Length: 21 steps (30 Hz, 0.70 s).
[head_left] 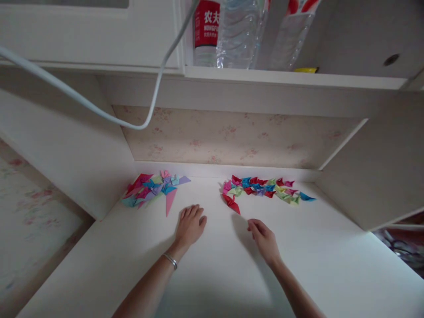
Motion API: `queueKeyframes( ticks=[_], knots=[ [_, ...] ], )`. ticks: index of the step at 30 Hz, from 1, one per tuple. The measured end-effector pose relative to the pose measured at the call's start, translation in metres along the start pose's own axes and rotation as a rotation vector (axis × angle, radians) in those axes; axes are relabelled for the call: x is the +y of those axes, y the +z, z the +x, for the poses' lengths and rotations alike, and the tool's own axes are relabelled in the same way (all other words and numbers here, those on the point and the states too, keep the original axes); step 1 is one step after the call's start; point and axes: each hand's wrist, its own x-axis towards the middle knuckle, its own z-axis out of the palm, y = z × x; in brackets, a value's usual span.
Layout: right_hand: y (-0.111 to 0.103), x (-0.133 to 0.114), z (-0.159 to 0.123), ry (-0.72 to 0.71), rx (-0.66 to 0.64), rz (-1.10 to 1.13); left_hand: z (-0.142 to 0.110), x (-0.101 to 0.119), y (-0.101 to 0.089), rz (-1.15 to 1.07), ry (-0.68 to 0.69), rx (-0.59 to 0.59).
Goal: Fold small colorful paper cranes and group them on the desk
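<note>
I am seeing a red folded paper (pixel 231 203) lying at the near left end of the right paper pile (pixel 265 189), on the white table (pixel 212 247). My right hand (pixel 264 238) is hovering just nearer, its fingers pinched narrow; I cannot tell if they are holding anything. My left hand (pixel 190 226) is resting flat, fingers a little spread, near the left paper pile (pixel 150 189).

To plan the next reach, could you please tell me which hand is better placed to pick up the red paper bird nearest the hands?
Right, I think: the right hand has its curled fingers close to the red paper bird; the left hand lies flat, farther away.
</note>
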Motion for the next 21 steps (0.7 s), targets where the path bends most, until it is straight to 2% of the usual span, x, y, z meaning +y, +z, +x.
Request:
queueKeyframes(
  ticks=[3, 6, 8, 10, 12, 15, 18, 21],
  knots=[
    [-0.046, 0.029, -0.027, 0.094, 0.172, -0.155, -0.004, -0.001, 0.003, 0.004, 0.022, -0.002],
    [-0.067, 0.048, -0.043, 0.168, 0.295, -0.192, -0.002, -0.002, 0.006, -0.027, 0.022, -0.007],
    [-0.067, 0.051, -0.042, 0.169, 0.282, -0.198, 0.007, 0.003, 0.006, -0.072, 0.034, -0.014],
    [-0.062, 0.048, -0.036, 0.16, 0.199, -0.241, 0.025, 0.014, 0.004, -0.12, 0.077, -0.017],
    [-0.056, 0.045, -0.028, 0.158, 0.127, -0.308, 0.048, 0.034, 0.001, -0.15, 0.132, -0.007],
    [-0.054, 0.043, -0.023, 0.143, 0.131, -0.341, 0.084, 0.068, 0.004, -0.167, 0.235, -0.002],
    [-0.055, 0.045, -0.024, 0.131, 0.157, -0.338, 0.112, 0.093, 0.019, -0.143, 0.282, -0.05],
    [-0.056, 0.044, -0.025, 0.147, 0.143, -0.397, 0.135, 0.103, 0.04, -0.108, 0.241, -0.147]
  ],
)
